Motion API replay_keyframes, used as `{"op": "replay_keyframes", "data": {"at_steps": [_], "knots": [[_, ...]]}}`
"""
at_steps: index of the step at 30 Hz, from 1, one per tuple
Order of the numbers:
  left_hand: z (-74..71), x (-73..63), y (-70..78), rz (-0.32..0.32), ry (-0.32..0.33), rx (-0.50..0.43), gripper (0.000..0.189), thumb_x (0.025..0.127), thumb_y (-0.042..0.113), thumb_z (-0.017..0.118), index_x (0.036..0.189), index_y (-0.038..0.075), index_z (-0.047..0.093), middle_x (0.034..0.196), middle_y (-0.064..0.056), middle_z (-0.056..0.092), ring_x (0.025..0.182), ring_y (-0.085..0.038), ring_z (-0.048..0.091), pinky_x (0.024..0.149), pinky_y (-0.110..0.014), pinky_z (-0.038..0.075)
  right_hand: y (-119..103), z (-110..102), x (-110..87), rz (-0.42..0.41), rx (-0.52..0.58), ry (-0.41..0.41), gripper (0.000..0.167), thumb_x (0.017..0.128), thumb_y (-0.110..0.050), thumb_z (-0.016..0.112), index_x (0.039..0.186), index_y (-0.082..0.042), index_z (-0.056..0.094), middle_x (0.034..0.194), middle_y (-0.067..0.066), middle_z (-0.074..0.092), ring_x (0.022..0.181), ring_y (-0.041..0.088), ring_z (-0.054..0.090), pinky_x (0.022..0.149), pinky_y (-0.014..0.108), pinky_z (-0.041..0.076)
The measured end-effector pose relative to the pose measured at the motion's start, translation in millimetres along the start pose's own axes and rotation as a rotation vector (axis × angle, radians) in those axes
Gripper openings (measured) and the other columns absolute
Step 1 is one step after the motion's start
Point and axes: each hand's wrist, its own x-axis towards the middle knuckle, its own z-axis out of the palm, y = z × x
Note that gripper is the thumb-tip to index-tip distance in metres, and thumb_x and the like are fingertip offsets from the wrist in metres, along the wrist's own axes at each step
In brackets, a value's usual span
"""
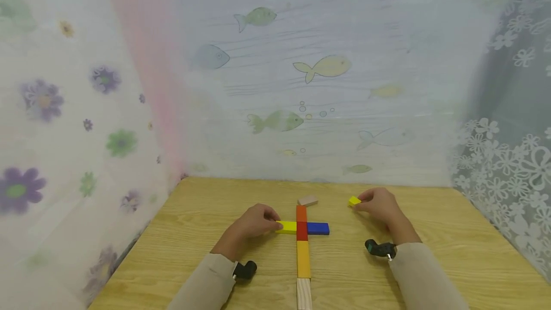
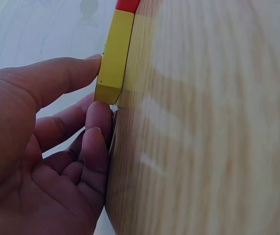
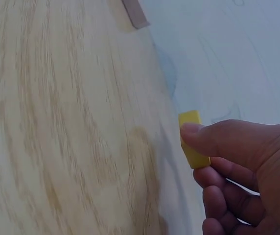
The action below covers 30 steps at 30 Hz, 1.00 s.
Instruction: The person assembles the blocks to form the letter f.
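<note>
Flat on the table, several coloured blocks form a cross. Its left arm is a long yellow block (image 1: pixel 288 227), pinched near the outer end by my left hand (image 1: pixel 253 221). In the left wrist view, the thumb presses the side of that block (image 2: pixel 114 51) and part of the index finger is hidden behind it. A red block (image 1: pixel 302 231) sits at the centre, between an orange block (image 1: pixel 301 213), a blue block (image 1: pixel 318 228) and an amber block (image 1: pixel 303 259). Over the right side, my right hand (image 1: pixel 380 207) holds a small yellow block (image 1: pixel 354 201) between thumb and fingers.
A plain wooden block (image 1: pixel 303 293) continues the column at the near side. Another pale block (image 1: pixel 307 200) lies angled just beyond the orange one. Patterned curtains (image 1: pixel 267 152) rise behind and beside the wooden table (image 1: pixel 193 238). Each wrist carries a small black camera (image 1: pixel 245 270).
</note>
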Motion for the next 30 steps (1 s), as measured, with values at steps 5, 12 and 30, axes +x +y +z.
{"op": "replay_keyframes", "data": {"at_steps": [5, 12, 30], "knots": [[0.0, -0.1, 0.3, -0.009, 0.000, -0.001, 0.021, 0.091, 0.026, 0.080, 0.104, 0.010, 0.075, 0.096, -0.002, 0.067, 0.082, -0.018, 0.057, 0.070, -0.032, 0.050, -6.8, 6.1, 3.3, -0.022, 0.028, -0.014, 0.048, 0.085, -0.030, 0.086, 0.118, 0.002, 0.072, 0.116, 0.017, 0.072, 0.103, 0.030, 0.068, 0.090, 0.046, 0.056], [-0.6, 1.1, -1.3, 0.004, -0.007, 0.003, 0.022, 0.092, 0.029, 0.079, 0.104, 0.011, 0.075, 0.097, -0.001, 0.068, 0.082, -0.017, 0.058, 0.071, -0.032, 0.050, -17.5, 12.6, 6.4, -0.045, 0.004, -0.010, 0.044, 0.086, -0.028, 0.085, 0.116, 0.001, 0.072, 0.114, 0.016, 0.073, 0.100, 0.028, 0.068, 0.087, 0.045, 0.057], [-2.2, 0.6, -3.3, -0.003, -0.031, -0.013, 0.031, 0.085, 0.027, 0.087, 0.109, 0.012, 0.074, 0.100, 0.001, 0.067, 0.092, -0.017, 0.059, 0.086, -0.036, 0.052, -32.0, 35.4, 22.2, -0.055, -0.006, -0.025, 0.039, 0.083, -0.029, 0.088, 0.111, -0.004, 0.076, 0.112, 0.011, 0.074, 0.100, 0.027, 0.067, 0.090, 0.046, 0.056]]}}
